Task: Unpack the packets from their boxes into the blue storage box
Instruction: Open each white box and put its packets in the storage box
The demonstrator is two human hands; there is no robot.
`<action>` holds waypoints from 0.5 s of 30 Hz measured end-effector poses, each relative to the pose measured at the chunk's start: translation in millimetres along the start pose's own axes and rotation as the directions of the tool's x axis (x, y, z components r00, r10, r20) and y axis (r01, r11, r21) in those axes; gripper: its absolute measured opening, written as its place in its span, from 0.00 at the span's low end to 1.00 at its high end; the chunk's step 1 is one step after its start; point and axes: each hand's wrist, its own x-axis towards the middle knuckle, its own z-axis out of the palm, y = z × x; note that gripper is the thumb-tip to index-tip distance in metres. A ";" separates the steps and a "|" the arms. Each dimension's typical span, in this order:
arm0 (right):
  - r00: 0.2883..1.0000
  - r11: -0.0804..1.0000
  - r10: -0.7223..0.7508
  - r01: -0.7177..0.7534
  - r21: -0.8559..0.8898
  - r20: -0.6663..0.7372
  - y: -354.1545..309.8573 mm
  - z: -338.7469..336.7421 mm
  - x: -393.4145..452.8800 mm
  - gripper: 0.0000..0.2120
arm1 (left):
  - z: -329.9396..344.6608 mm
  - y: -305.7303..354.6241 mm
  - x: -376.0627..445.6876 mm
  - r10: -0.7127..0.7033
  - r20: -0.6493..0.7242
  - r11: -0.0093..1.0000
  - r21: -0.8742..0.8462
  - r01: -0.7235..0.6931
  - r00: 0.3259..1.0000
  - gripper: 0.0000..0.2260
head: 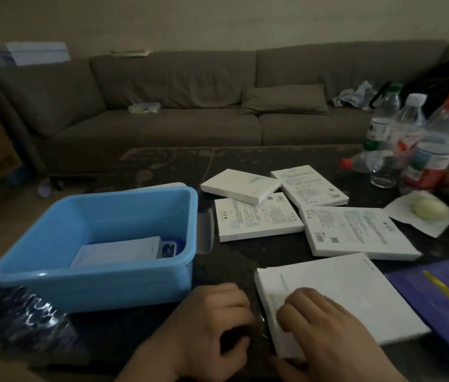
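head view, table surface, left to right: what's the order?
Blue storage box → left hand → right hand on the nearest white box → purple book. Farther back, the other white boxes overlap, so they are left out.

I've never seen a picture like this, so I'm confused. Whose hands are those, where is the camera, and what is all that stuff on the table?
The camera sits on a person's head and looks down, so you see their own two hands. There is no robot here. The right hand rests on the nearest white box, with its fingers on the box's near corner. The left hand is curled beside that box; I can't tell if it holds anything. Four more white boxes lie further back on the dark table. To the left stands the blue storage box, with a white packet already inside. On the right are plastic bottles. Behind everything is a grey sofa.
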 end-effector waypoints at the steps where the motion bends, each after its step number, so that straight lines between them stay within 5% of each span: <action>1: 1.000 1.000 -0.018 0.017 -0.018 -0.014 3.2 3.5 -3.2 0.16 | 2.2 -0.6 1.2 0.006 0.004 1.000 0.002 -0.006 1.000 0.05; 6: 0.985 0.998 0.050 -0.045 0.037 -0.167 10.1 1.9 -11.5 0.13 | 8.1 -1.3 6.5 0.054 -0.024 0.998 -0.015 -0.055 0.998 0.10; 10: 0.880 0.951 0.239 -0.126 0.282 -0.411 6.6 -1.7 -13.2 0.20 | 16.8 6.1 17.2 0.113 -0.150 0.992 -0.038 -0.120 0.982 0.15; 15: 0.809 0.915 0.308 -0.107 0.389 -0.501 0.7 -2.7 -12.2 0.23 | 31.3 14.3 33.0 0.187 -0.187 0.982 0.012 -0.188 0.964 0.14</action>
